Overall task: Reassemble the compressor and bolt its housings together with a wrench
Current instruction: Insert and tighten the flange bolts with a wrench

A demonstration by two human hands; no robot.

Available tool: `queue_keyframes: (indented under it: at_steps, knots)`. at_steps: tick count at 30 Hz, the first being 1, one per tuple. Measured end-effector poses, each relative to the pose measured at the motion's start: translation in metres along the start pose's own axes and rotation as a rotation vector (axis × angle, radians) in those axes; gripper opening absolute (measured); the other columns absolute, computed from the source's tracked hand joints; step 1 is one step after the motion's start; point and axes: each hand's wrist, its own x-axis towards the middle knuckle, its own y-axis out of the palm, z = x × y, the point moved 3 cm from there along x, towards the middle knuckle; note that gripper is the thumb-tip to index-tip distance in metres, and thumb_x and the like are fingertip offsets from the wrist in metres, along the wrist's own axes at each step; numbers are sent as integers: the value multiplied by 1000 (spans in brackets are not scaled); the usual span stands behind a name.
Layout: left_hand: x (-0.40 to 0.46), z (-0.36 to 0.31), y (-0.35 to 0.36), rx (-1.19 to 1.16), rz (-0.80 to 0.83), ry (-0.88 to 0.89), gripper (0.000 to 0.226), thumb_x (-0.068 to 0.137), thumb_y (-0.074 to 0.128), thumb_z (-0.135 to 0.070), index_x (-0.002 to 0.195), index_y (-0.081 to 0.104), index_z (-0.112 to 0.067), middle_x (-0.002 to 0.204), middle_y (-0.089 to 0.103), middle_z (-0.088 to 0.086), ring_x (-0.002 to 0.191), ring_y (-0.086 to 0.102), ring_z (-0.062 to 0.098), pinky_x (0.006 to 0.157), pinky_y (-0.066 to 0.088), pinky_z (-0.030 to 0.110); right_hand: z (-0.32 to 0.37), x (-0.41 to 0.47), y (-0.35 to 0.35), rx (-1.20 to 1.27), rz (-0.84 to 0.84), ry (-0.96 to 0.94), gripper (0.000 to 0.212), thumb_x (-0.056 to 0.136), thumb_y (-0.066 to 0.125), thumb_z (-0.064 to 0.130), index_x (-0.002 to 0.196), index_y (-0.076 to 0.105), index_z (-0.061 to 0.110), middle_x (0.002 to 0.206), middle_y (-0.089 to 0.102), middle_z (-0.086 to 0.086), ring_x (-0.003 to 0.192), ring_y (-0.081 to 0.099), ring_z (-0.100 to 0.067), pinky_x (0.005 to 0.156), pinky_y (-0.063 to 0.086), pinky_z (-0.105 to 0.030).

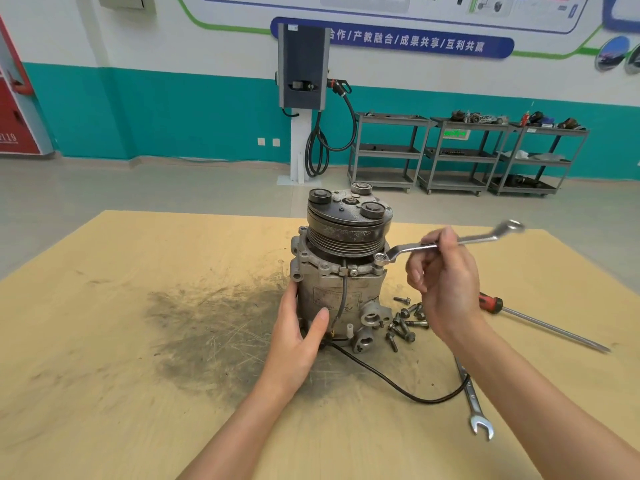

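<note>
The grey metal compressor (pixel 341 289) is steadied by the flat left hand (pixel 298 337); the silver ring wrench (pixel 446 244), pinched in the right hand (pixel 446 275), could be slipped off the flange bolt if tilted.

The compressor (pixel 341 271) stood upright at the centre of the frame on the wooden table, a grey, grimy metal cylinder with its dark grooved pulley and clutch plate on top and a thin black cable trailing from its base toward the lower right. A silver ring wrench (pixel 450 242) extended to the right from the housing's upper flange, its ring end seated on a bolt at the flange's right edge. Loose dark bolts (pixel 403 323) lay heaped just right of the compressor's base.
</note>
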Motion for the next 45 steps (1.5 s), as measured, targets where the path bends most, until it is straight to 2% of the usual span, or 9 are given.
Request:
queue_keyframes:
  at_steps: [3, 8, 14, 17, 22, 27, 35, 40, 45]
  knots:
    - [1, 2, 0, 10, -3, 7, 58, 93, 58, -34, 137, 23, -48, 140, 37, -32, 130, 32, -19, 105, 27, 10, 3, -29, 4, -128, -73, -207, 25, 104, 34, 27, 87, 48, 17, 47, 47, 1, 41, 37, -12, 41, 26, -20]
    - [1, 1, 0, 7, -11, 12, 60, 88, 57, -42, 138, 25, -47, 141, 38, -31, 131, 33, -17, 107, 28, 11, 7, -63, 27, -441, -24, -489, 17, 98, 42, 31, 89, 47, 45, 60, 52, 3, 52, 48, -9, 53, 38, -18]
    - [0, -1, 0, 16, 0, -5, 65, 85, 56, -48, 140, 22, -45, 141, 36, -31, 129, 30, -21, 106, 27, 11, 29, -52, 32, -433, -30, -542, 14, 100, 38, 30, 89, 47, 29, 63, 57, -2, 50, 51, -16, 48, 38, -27]
    - [-1, -3, 0, 19, 3, -18, 62, 83, 56, -48, 135, 22, -49, 139, 35, -34, 126, 31, -24, 100, 26, 3, 38, -33, 26, -398, 2, -413, 23, 102, 35, 28, 85, 49, 21, 59, 58, -9, 47, 48, -17, 45, 37, -25]
    - [-1, -4, 0, 7, 4, -11, 75, 87, 57, -48, 151, 23, -29, 150, 37, -16, 137, 32, -6, 117, 28, 28, 27, 4, 7, -154, 85, 57, 34, 107, 27, 21, 83, 48, 11, 49, 55, -10, 40, 40, -17, 40, 31, -21]
    - [-1, -4, 0, 21, -3, -23, 73, 84, 57, -47, 148, 26, -33, 147, 40, -17, 136, 35, -7, 118, 30, 32, 13, 28, -1, 48, 143, 449, 33, 104, 28, 24, 78, 45, 13, 42, 47, -8, 36, 31, -15, 40, 22, -22]
    - [-1, -4, 0, 18, -7, -28, 72, 85, 58, -47, 148, 26, -32, 147, 42, -15, 136, 38, -3, 117, 32, 35, 13, 37, 3, 68, 278, 384, 36, 105, 26, 23, 78, 48, 12, 46, 47, -7, 37, 35, -13, 39, 25, -19]
    - [-1, -4, 0, 24, -1, -38, 67, 87, 59, -50, 143, 24, -39, 147, 41, -15, 135, 37, -5, 118, 31, 34, 2, 36, 1, 114, 223, 482, 33, 105, 27, 25, 80, 46, 13, 42, 45, -5, 35, 33, -13, 38, 21, -18]
    - [-1, -4, 0, 28, -3, -40, 79, 84, 57, -48, 152, 22, -28, 150, 39, -13, 138, 35, -1, 119, 29, 36, 11, 43, 6, -1, 309, 412, 35, 105, 26, 23, 78, 46, 13, 43, 45, -4, 35, 35, -12, 41, 18, -21]
